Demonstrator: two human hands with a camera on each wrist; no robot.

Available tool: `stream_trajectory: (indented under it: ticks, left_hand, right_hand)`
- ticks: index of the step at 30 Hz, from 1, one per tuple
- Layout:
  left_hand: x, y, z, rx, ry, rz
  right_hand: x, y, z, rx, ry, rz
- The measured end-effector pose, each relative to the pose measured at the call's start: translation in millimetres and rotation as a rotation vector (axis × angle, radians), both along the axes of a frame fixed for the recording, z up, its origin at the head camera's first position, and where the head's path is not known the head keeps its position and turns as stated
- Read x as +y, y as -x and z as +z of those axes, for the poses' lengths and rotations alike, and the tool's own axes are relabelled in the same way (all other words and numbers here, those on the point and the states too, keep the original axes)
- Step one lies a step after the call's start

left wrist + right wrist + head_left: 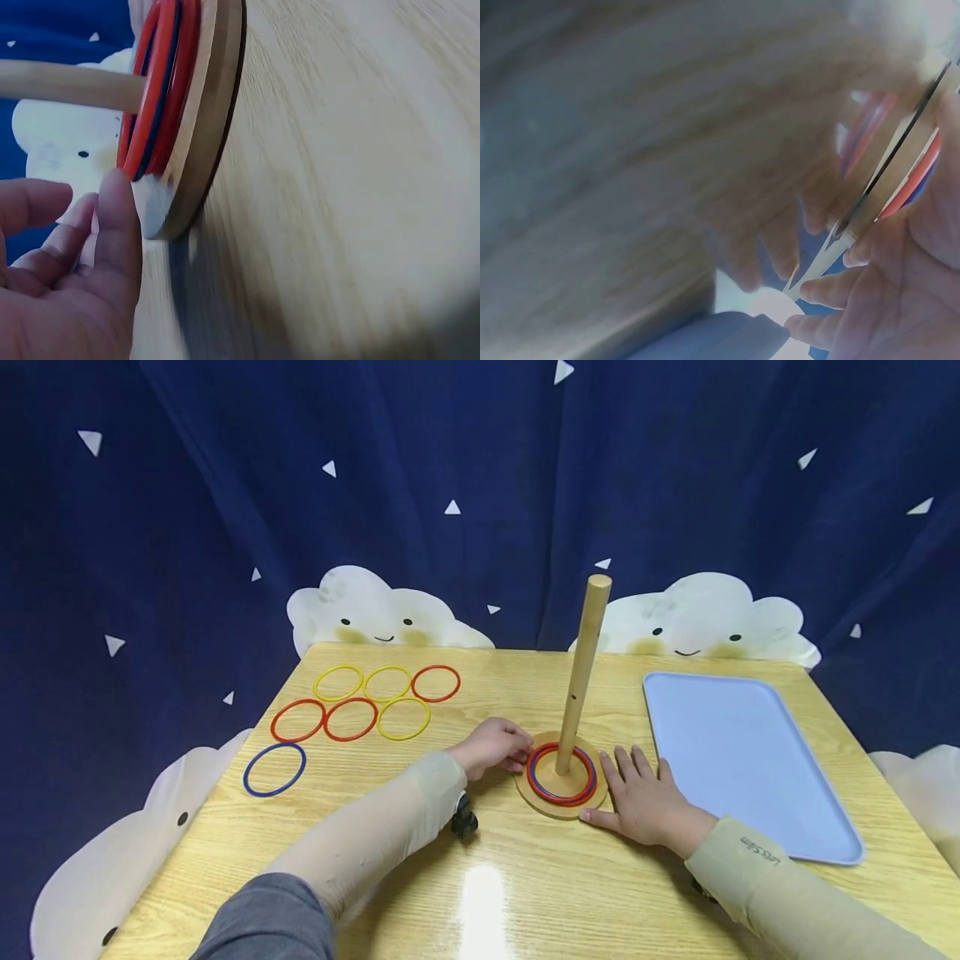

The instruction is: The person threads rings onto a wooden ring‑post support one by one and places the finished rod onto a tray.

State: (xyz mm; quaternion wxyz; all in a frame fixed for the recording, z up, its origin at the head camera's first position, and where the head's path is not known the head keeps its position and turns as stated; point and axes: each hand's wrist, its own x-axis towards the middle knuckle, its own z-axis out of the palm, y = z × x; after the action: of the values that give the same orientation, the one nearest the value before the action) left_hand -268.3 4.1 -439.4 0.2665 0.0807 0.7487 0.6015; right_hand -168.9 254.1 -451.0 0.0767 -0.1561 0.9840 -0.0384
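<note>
A wooden peg [582, 681] stands upright on a round base [551, 810]. Red rings [157, 82] and blue ones lie stacked around its foot. My left hand [491, 748] is at the base's left side, a fingertip right at the edge of the stack and the thumb apart in the left wrist view. Nothing is gripped by it. On the other side, my right hand [648, 802] lies palm down with fingers spread, its thumb and fingertips at the base's right rim. The palm hides part of the rings in the right wrist view.
On the left of the wooden table [420, 893] lie yellow rings [404, 718], red rings [351, 719] and a blue ring [274, 770], all flat. A light blue tray [750, 760] occupies the right side. Behind hangs a dark blue curtain [480, 443] above white cloud shapes.
</note>
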Motion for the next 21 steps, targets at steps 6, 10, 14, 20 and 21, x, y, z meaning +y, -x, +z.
stream_trajectory:
  ticks: [6, 10, 14, 20, 21]
  left_hand:
    - [-21.0, 0.3, -5.1, -0.016, -0.058, 0.006]
    - [-41.7, 1.7, -9.5, -0.011, -0.079, 0.043]
    - [-68.9, 1.9, -8.0, -0.008, -0.094, 0.093]
    - [-121.7, 5.9, 10.8, 0.056, -0.148, 0.194]
    - [-131.8, 7.0, 15.2, 0.073, -0.154, 0.209]
  right_hand:
    - [1, 0.9, -1.2, 0.007, -0.004, 0.006]
    - [2, 1.1, -2.6, 0.008, 0.001, 0.001]
    - [3, 0.3, -4.4, 0.007, 0.001, 0.002]
    - [2, 0.7, -4.2, 0.021, -0.006, 0.014]
    - [2, 1.1, -3.7, 0.025, -0.006, 0.016]
